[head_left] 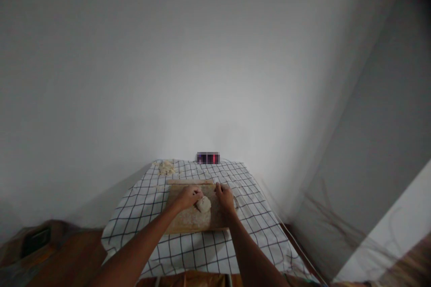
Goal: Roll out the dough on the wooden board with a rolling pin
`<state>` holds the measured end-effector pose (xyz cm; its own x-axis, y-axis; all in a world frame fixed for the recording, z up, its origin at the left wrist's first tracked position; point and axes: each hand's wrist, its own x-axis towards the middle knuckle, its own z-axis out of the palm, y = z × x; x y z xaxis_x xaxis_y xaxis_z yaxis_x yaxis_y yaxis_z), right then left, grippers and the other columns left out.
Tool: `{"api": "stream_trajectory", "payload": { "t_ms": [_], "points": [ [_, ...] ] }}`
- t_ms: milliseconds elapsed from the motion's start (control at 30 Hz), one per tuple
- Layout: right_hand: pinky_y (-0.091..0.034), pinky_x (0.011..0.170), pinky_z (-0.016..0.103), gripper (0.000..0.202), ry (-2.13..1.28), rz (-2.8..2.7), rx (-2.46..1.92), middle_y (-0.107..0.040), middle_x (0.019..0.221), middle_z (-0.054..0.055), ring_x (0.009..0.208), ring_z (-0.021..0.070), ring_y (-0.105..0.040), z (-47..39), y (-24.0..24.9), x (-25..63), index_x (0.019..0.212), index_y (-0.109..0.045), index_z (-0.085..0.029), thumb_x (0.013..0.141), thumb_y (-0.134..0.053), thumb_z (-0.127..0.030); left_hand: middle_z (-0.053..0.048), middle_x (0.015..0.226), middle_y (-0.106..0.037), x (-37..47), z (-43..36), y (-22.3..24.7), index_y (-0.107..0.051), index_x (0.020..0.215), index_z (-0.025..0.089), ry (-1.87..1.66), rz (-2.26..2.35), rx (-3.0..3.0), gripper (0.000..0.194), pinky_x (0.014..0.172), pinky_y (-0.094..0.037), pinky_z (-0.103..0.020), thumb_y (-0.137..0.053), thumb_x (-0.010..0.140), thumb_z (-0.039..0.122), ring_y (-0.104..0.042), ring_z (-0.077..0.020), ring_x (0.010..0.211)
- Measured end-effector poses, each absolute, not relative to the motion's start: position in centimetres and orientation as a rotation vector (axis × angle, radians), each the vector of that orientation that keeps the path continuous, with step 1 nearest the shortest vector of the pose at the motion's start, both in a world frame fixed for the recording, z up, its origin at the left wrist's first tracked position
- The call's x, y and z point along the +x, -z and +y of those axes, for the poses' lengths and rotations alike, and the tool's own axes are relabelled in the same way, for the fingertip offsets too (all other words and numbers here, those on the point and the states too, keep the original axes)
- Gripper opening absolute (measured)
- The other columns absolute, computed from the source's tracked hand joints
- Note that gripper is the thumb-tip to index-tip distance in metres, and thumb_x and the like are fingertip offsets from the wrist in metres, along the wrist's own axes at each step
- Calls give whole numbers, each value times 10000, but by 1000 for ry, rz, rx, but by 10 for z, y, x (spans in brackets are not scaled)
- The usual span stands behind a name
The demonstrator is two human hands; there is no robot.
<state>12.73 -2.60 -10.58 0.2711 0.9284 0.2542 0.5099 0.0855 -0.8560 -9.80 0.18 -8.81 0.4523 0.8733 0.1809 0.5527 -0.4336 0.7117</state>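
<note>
A round, pale lump of dough [204, 205] lies on a floured wooden board [188, 223]. Just at its upper left is my left hand [189, 196], fingers curled together close to the dough's edge; whether they grip a bit of it I cannot make out. My right hand [225, 197] hovers over the board's right side, apart from the lump. Its fingers are closed in a pinch, and anything between them is too small to tell. Along the board's far edge lies a light wooden rolling pin [190, 182].
A white cloth with dark checks [134, 213] covers the table. At its far left corner sits a heap of pale dough strips or scraps [166, 168]. A dark pixelated object [208, 158] stands at the back by the wall [208, 76]. A cardboard box [37, 242] is on the floor at left.
</note>
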Motion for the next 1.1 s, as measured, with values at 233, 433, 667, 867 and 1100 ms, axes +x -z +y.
{"api": "stream_trajectory", "payload": {
  "t_ms": [233, 433, 667, 867, 1100],
  "points": [
    [-498, 723, 326, 613, -528, -1358, -1542, -787, 787, 92, 833, 272, -741, -26, 108, 126, 752, -729, -249, 1083, -409, -654, -225, 1406, -812, -95, -18, 79, -860, 1275, 171, -583, 1201, 2200, 572, 1133, -588, -536, -792, 892, 591, -759, -424, 1278],
    [-508, 765, 338, 595, -522, -1349, -1541, -814, 857, 123, 874, 278, -750, -24, 113, 125, 772, -731, -244, 1068, -386, -628, -206, 1601, -701, -97, -31, 89, -810, 1434, 241, -588, 1209, 2248, 745, 1272, -525, -561, -921, 752, 518, -672, -471, 1466],
    [-526, 779, 331, 603, -534, -1348, -1501, -809, 845, 111, 875, 278, -763, -27, 109, 126, 770, -741, -244, 1078, -405, -638, -153, 1282, -838, -95, -35, 87, -853, 1207, 260, -734, 1253, 2230, 486, 1019, -600, -458, -831, 806, 534, -775, -386, 1139],
    [-524, 758, 328, 564, -525, -1355, -1566, -802, 830, 106, 886, 284, -764, -27, 104, 127, 733, -714, -265, 1060, -408, -608, -114, 859, -795, -95, -24, 79, -761, 832, 221, -798, 1318, 2172, 535, 834, -544, -402, -447, 1055, 593, -725, -293, 872],
    [-537, 787, 330, 592, -514, -1333, -1550, -815, 831, 104, 872, 273, -757, -28, 104, 126, 740, -726, -254, 1071, -420, -639, -161, 1121, -861, -104, -4, 97, -817, 1139, 179, -891, 1229, 2033, 519, 944, -611, -425, -561, 1004, 610, -773, -320, 1045]
  ]
}}
